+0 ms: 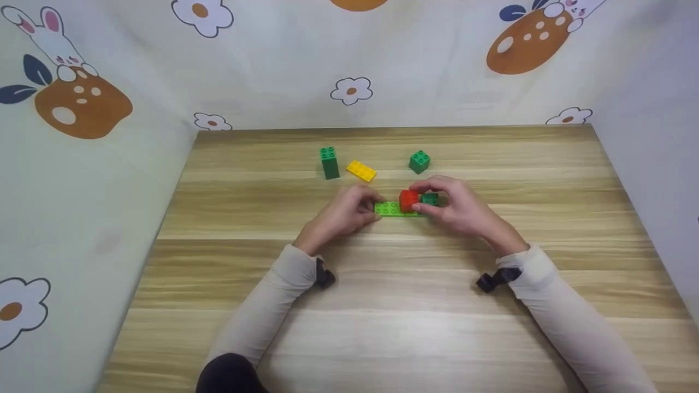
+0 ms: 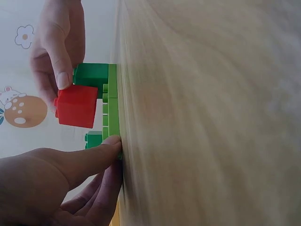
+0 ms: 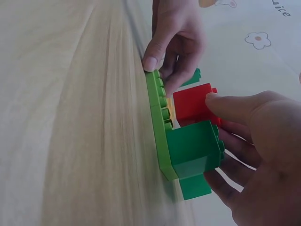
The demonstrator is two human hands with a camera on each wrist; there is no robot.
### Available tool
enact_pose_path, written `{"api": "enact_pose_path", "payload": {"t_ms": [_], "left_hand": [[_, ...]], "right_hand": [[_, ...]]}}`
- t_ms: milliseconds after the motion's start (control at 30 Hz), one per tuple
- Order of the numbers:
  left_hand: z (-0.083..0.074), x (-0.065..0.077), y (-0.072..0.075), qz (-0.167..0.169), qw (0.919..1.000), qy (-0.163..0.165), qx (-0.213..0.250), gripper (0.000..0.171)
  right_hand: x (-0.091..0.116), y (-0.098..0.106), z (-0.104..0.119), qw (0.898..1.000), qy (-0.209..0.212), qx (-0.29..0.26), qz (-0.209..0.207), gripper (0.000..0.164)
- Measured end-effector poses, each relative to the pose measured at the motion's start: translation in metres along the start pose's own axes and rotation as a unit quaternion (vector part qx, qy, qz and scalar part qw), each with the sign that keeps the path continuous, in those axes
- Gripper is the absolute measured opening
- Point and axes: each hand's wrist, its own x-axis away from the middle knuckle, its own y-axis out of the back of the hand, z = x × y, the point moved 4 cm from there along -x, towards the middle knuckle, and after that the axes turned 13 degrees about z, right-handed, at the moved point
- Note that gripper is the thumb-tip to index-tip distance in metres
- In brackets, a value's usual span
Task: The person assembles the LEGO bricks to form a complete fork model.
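My left hand (image 1: 349, 210) pinches the left end of a flat light-green toy building plate (image 1: 386, 208) that lies on the table. A dark green brick (image 3: 194, 148) sits on the plate's right end. Between thumb and fingers, my right hand (image 1: 456, 204) holds a red brick (image 1: 408, 201). In the left wrist view the red brick (image 2: 77, 106) is slightly tilted, a small gap from the plate's studs and beside the dark green brick (image 2: 91, 74). Several bare studs show along the plate (image 3: 157, 117) between the left fingertips and the dark green brick.
Behind the hands stand a tall dark green block (image 1: 330, 164) and a small dark green brick (image 1: 419, 162), with a flat yellow brick (image 1: 361, 171) between them. The wooden table (image 1: 393, 305) meets patterned cloth walls (image 1: 273, 71) at its back and sides.
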Motion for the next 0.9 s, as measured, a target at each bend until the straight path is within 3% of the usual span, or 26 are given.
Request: {"api": "enact_pose_path", "payload": {"t_ms": [233,400,900], "left_hand": [[-0.0001,0.0000,-0.0006,-0.001,1.0000,0.000,0.005,0.033],[-0.0009,0.0000,-0.0008,-0.001,0.9998,-0.010,0.019,0.034],[0.0013,-0.0006,0.0001,0.000,0.9997,0.000,0.023,0.035]], "right_hand": [[-0.0010,-0.0044,-0.0027,1.000,-0.014,0.005,0.015,0.034],[-0.0013,-0.0061,-0.0037,1.000,-0.018,0.010,0.005,0.034],[-0.0046,-0.0098,-0.0033,1.000,-0.030,0.002,-0.003,0.034]]}}
